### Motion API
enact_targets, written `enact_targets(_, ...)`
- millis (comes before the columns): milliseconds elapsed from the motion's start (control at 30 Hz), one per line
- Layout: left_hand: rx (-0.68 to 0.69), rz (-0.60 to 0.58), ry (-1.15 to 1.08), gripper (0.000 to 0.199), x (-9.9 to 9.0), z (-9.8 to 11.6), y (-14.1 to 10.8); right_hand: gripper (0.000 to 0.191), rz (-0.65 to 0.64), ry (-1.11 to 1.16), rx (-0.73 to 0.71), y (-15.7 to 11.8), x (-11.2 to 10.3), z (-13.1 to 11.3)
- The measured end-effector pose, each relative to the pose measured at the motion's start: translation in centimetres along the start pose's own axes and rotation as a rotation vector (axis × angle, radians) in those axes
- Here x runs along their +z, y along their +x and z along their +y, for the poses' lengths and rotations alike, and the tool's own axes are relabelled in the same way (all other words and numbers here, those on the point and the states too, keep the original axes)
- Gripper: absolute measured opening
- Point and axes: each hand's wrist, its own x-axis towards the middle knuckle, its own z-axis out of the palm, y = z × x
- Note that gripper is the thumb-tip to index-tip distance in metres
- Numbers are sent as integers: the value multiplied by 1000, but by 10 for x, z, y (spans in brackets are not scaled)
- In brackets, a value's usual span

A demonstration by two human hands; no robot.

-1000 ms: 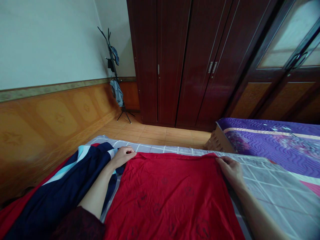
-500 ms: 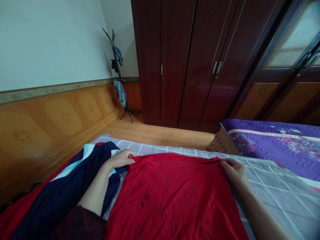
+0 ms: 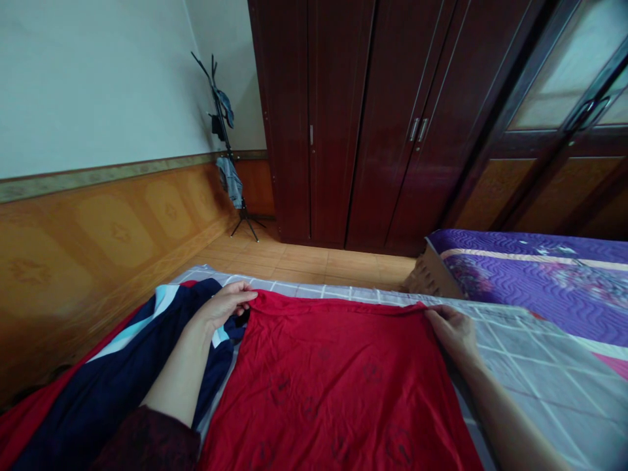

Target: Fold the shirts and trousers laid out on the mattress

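Observation:
A red cloth garment with faint dark printed figures lies spread before me, wrinkled, its near end running out of the picture. Its far left corner is pinched in my left hand, between thumb and fingers. My right hand pinches the far right corner the same way. Between the two hands the far edge is drawn nearly straight. Under it is a grey bedsheet with white check lines. Left of the red garment, beneath my left forearm, lies a heap of navy clothing with white and red parts.
Beyond the bed's far edge is a tiled floor. A dark red wardrobe stands behind it. At the back left is a black coat stand with caps and cloth on it. A purple quilted bedspread covers a surface at the right.
The far left corner of the red garment has risen slightly with my left hand. Both hands keep their pinch. The whole view has shifted a little.

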Motion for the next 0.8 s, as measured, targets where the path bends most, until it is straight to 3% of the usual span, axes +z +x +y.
enact_targets(233, -35, 333, 80, 13, 5, -19, 19, 34, 9, -16, -18, 0, -1, -1)
enact_targets(300, -52, 309, 85, 19, 11, -19, 19, 34, 15, -25, -25, -1, -1, -2)
enact_targets(400, -67, 164, 63, 34, 16, -16, 14, 34, 11, -46, -29, -3, 0, -3)
enact_targets(533, -56, 22, 35, 49, 13, -21, 13, 36, -14, -98, -41, -5, 0, -6)
enact_targets(667, -42, 57, 122, 68, 11, -38, 26, 48, -53, -194, -104, -11, 1, -15)
enact_targets(800, 80, 103, 238, 56, 19, -45, 35, 40, -100, -289, -185, -20, 4, -26)
